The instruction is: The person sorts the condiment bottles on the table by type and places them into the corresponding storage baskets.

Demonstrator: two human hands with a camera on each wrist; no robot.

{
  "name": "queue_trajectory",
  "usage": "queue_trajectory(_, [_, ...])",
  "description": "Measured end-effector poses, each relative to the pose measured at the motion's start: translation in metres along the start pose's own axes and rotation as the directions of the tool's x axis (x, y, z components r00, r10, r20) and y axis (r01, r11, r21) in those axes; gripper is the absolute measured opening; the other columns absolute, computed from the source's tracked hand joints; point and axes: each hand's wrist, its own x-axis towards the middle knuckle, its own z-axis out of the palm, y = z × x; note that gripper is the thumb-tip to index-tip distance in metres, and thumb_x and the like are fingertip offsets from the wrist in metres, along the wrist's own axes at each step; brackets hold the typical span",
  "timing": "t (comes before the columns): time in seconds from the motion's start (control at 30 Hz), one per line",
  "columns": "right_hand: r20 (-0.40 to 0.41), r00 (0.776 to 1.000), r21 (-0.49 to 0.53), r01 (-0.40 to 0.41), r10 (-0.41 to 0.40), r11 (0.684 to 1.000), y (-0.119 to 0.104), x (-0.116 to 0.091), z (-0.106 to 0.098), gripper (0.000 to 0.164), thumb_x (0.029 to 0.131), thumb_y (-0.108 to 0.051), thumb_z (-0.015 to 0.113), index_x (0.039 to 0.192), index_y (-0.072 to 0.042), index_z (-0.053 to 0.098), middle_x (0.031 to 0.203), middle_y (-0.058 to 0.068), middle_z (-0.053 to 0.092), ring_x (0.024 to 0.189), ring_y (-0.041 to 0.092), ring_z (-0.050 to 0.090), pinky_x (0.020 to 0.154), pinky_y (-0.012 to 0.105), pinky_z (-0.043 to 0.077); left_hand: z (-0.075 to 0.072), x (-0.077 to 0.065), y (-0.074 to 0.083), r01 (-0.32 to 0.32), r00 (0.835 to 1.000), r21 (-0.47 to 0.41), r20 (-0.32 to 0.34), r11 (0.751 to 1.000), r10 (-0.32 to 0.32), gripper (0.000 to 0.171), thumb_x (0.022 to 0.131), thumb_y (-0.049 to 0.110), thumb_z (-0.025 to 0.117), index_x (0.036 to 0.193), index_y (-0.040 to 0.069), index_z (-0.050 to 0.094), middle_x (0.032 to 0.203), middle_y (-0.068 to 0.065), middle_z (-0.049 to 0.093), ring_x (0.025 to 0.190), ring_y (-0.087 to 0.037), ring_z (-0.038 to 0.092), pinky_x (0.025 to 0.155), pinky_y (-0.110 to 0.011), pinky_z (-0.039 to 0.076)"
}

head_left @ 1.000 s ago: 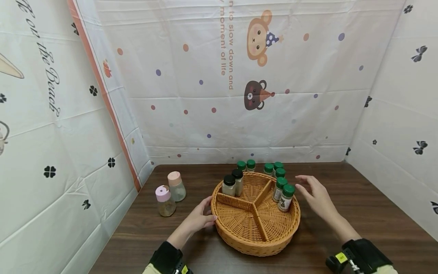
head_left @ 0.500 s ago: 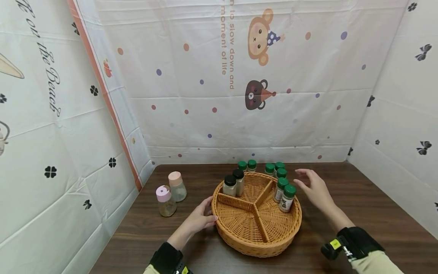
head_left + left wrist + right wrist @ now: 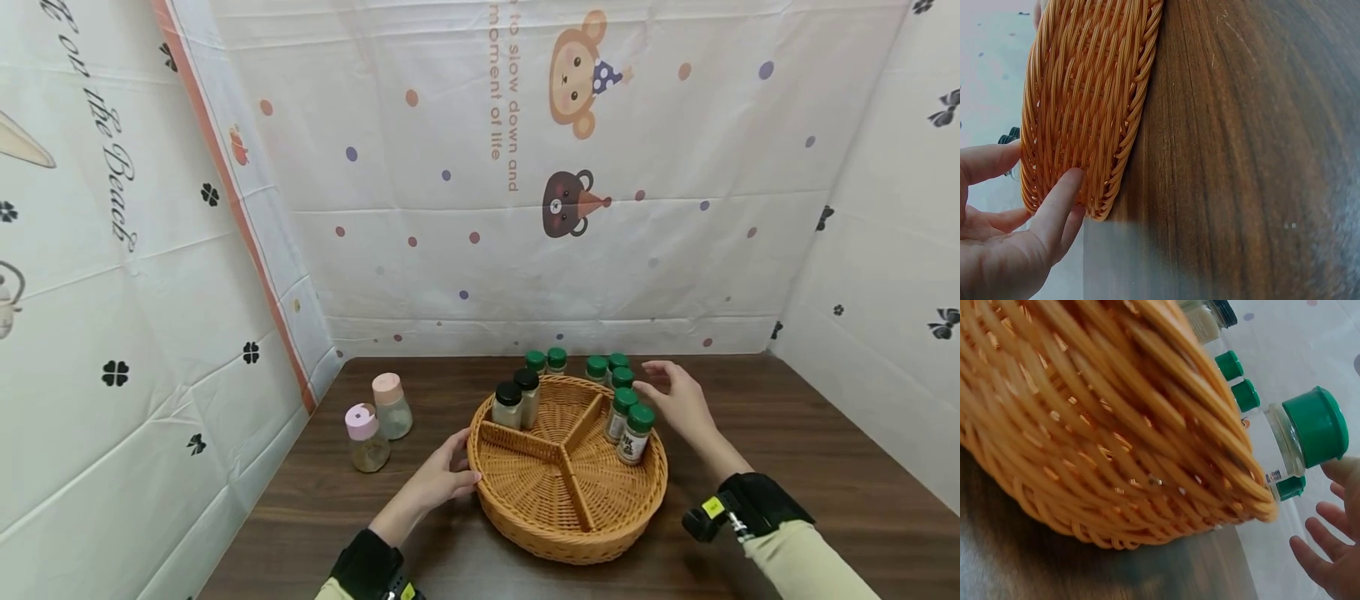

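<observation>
In the head view my left hand (image 3: 442, 477) holds the near-left rim of a round wicker basket (image 3: 566, 546). The left wrist view shows its fingertips on the basket's woven wall (image 3: 1091, 94). My right hand (image 3: 678, 404) hovers at the basket's right, fingers loosely bent, close to the green-lidded jars. A front green-lidded jar (image 3: 636, 435) and a second green-lidded jar (image 3: 619, 415) stand in the right compartment. Two black-lidded jars, one the nearer black-lidded jar (image 3: 507, 406), stand in the back compartment. In the right wrist view a fingertip is near a green lid (image 3: 1319, 428); contact cannot be told.
Behind the basket stand several more green-lidded jars, such as a back jar (image 3: 557, 360), partly hidden by the basket. A pink-lidded jar (image 3: 393, 408) and a lilac-lidded jar (image 3: 367, 442) stand at left on the brown table (image 3: 300, 517). Patterned white cloth (image 3: 420, 275) encloses the table.
My right hand has moved leftward and slightly farther back, closer to the green lids. My left hand stays on the basket. The head view has shifted slightly.
</observation>
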Motion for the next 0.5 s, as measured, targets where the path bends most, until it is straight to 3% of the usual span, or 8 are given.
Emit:
queue_trajectory(0.23, [0.064, 0.997, -0.005, -0.049, 0.049, 0.999, -0.0011, 0.0065, 0.0043, 0.051, 0.100, -0.024, 0.060, 0.140, 0.005, 0.047, 0.135, 0.032, 0.052, 0.125, 0.048, 0.052, 0.102, 0.060, 0.046, 0.0005, -0.0001, -0.0002, 0.008, 1.000, -0.007, 0.005, 1.000, -0.008, 0.077, 0.095, -0.004, 0.059, 0.158, 0.003, 0.016, 0.163, -0.030, 0.011, 0.144, -0.051, 0.029, 0.100, -0.047, 0.054])
queue_trajectory(0.5, [0.179, 0.984, -0.012, 0.021, -0.018, 1.000, 0.0056, 0.0091, 0.0083, 0.043, 0.102, -0.012, 0.056, 0.143, -0.003, 0.050, 0.146, 0.029, 0.045, 0.133, 0.049, 0.043, 0.104, 0.067, 0.041, 0.0010, -0.0002, 0.0018, 0.019, 1.000, 0.005, -0.011, 1.000, -0.019, 0.076, 0.095, -0.003, 0.060, 0.158, 0.004, 0.018, 0.163, -0.029, 0.012, 0.145, -0.052, 0.028, 0.100, -0.049, 0.054])
